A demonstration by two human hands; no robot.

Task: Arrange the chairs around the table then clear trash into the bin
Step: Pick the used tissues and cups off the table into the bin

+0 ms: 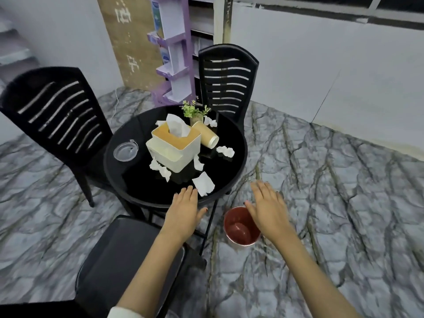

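- Chair step seemingly done: 3 black chairs drawn up to the table (137,184), namely the left-side chair (57,111), the far-side chair (227,81), and the near-side chair (128,255) with its seat pointed at the table's near edge.
- Trash step apparently not begun: no trash visible inside the red bin (238,230), standing on the floor just beside the table's near-right edge.
- Left to clear, all on the table top:
  - paper cup (206,135), lying on its side right of centre
  - plastic lid (125,151), near the left edge
  - flat tissue (203,183), by the near edge
  - tissue wad (226,151), toward the right edge
  - tissue cluster (160,169), near-left of centre
  - tissue strip (197,162), just near of centre
  - far tissues (210,121), toward the far edge
- Probably staying put: tissue box (174,148) at the table's centre, potted plant (195,111) at its far edge.
- Left hand (183,212): fingers straight and together, palm down, holding nothing; above the table's near edge, fingertips just short of the flat tissue, contact not apparent.
- Right hand (268,207): likewise flat and empty, fingers slightly spread; off the table's near-right side, over the red bin's rim.
- Nearest trash to either hand: the flat tissue, with the bin just past the table's edge from it.
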